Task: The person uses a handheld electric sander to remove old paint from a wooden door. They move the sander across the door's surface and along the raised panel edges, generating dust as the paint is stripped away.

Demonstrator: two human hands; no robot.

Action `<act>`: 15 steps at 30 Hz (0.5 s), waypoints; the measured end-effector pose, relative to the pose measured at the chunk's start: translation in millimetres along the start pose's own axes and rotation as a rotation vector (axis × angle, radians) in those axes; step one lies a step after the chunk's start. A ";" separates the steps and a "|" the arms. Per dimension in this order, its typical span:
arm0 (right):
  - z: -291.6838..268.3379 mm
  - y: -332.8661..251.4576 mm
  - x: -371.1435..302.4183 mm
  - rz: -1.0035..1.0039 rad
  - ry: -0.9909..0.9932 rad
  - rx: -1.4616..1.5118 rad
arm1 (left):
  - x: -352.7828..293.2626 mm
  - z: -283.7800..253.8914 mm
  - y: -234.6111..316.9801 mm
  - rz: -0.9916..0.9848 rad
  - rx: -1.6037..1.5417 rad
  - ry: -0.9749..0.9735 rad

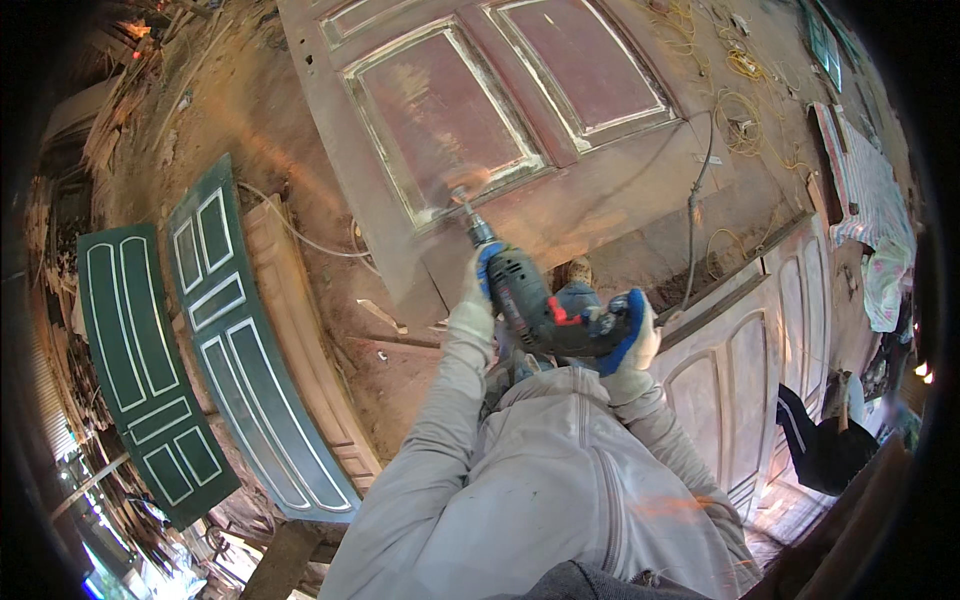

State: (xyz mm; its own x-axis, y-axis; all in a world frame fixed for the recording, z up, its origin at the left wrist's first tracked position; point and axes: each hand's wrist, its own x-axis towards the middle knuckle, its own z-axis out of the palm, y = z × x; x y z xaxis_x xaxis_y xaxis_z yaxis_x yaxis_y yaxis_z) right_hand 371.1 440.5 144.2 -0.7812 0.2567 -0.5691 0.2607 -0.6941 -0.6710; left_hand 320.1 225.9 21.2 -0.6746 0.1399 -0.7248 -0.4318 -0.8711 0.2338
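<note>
A dark power drill (528, 300) with a red switch is held in both my hands, its nose turned away from me. My left hand (482, 282), in a white and blue work glove, is wrapped round the front of the body just behind the chuck. At the rear handle, my right hand (632, 332), gloved alike, is closed on the grip. A small round attachment (460, 194) at the drill's tip meets the lower edge moulding of a reddish-brown panelled wooden door (580, 205). Pale, stripped-looking strips run round its panels. Whether the attachment spins cannot be made out.
Two green panelled doors (128, 320) (215, 262) with white lines lean at the left, a bare wooden door (290, 300) beside them. Pale panelled doors (720, 385) stand at the right. The drill's black cord (693, 215) loops over the work door. Yellow cables (742, 65) and striped cloth (868, 180) lie beyond.
</note>
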 end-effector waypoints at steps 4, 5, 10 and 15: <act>5.7 25.9 -9.6 -0.030 0.066 -0.068 | -25.7 -8.0 18.8 0.003 0.027 0.055; 8.0 27.2 -10.9 -0.046 0.153 -0.153 | -24.5 -6.3 17.9 0.000 0.026 0.043; 7.1 11.3 -31.1 -0.010 0.032 0.004 | -4.4 -3.7 1.5 0.002 0.040 0.019; 11.8 35.8 -33.9 0.059 -0.019 -0.061 | -26.4 -38.1 25.8 0.020 -0.006 0.041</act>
State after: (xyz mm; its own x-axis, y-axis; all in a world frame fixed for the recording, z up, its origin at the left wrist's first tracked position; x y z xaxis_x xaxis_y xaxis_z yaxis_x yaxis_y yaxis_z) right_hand 400.1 399.0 145.1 -0.7742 0.2035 -0.5993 0.3397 -0.6654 -0.6648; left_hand 349.6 181.8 21.7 -0.6580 0.1032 -0.7459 -0.4151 -0.8762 0.2449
